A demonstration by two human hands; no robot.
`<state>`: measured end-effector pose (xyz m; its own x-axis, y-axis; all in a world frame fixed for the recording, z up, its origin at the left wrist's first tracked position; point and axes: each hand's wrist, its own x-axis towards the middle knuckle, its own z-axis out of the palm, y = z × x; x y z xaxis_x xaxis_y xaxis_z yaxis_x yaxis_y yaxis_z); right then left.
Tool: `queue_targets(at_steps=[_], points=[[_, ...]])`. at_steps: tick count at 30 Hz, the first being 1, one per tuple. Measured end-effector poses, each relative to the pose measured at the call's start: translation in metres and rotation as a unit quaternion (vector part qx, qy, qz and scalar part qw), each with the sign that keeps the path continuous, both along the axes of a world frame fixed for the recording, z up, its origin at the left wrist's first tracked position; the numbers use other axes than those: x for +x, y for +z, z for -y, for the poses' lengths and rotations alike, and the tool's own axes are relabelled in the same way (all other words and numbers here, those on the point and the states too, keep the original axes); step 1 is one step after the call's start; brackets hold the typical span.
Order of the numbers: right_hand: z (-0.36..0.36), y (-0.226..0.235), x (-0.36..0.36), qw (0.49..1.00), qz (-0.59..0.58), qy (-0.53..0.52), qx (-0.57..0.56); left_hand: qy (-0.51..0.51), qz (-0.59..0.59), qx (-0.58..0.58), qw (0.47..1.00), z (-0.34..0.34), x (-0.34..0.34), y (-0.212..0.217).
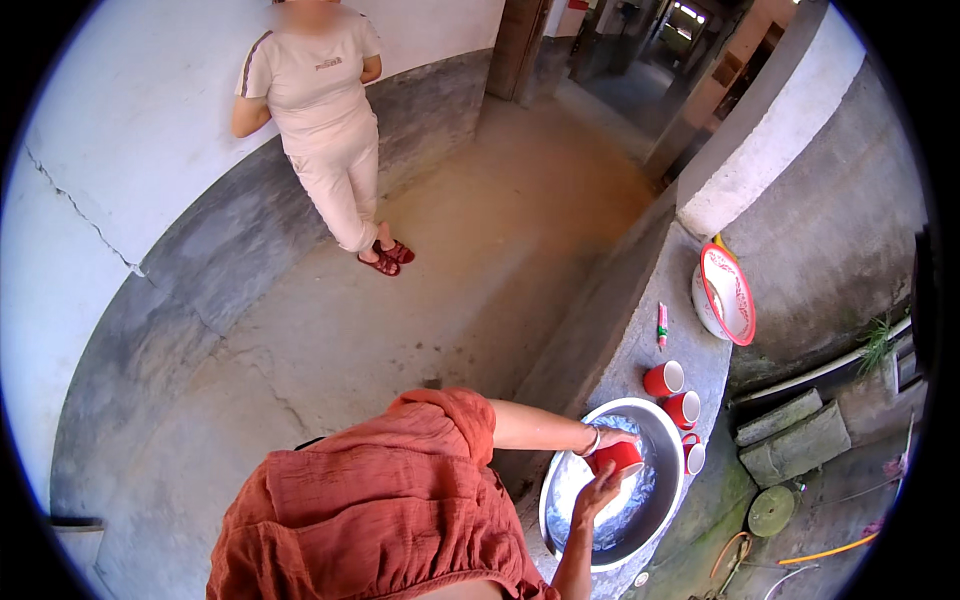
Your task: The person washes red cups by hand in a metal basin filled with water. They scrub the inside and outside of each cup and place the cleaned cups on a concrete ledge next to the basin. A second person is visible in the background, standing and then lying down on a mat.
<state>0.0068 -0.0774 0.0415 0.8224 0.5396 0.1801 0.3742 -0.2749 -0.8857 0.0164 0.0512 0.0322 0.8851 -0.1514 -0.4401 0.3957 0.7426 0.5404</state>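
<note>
A red mug [618, 459] is held over a wide metal basin [665, 520] of water. My left hand [616, 438], with a bracelet at the wrist, grips it from the far side. My right hand [597, 494] has its fingers curled against the mug's near side; its fingertips are partly hidden. Beside the basin's outer rim stand three more red mugs with white insides: one upper [663, 378], one middle [682, 410] and one lower [693, 455].
The basin rests on a concrete ledge [640, 345]. Farther along it are a small red-and-green tube [662, 326] and a white enamel basin [712, 300] with a red rim, tilted. Another person [325, 130] stands by the wall. Concrete blocks [797, 440] lie below the ledge.
</note>
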Motion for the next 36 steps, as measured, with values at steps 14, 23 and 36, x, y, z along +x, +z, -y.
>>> queue_targets(at_steps=[14,23,36], points=[[0.031,-0.013,0.022,0.915,0.303,0.236,-0.121,-0.031,-0.095,0.201,0.974,-0.002,-0.010,0.026],[0.029,0.014,0.017,0.977,-0.146,0.146,0.052,-0.004,0.062,0.411,0.910,0.013,0.030,-0.051],[0.070,-0.093,0.092,0.939,-0.343,0.007,-0.041,0.032,-0.189,0.551,0.812,0.029,0.028,-0.045]])
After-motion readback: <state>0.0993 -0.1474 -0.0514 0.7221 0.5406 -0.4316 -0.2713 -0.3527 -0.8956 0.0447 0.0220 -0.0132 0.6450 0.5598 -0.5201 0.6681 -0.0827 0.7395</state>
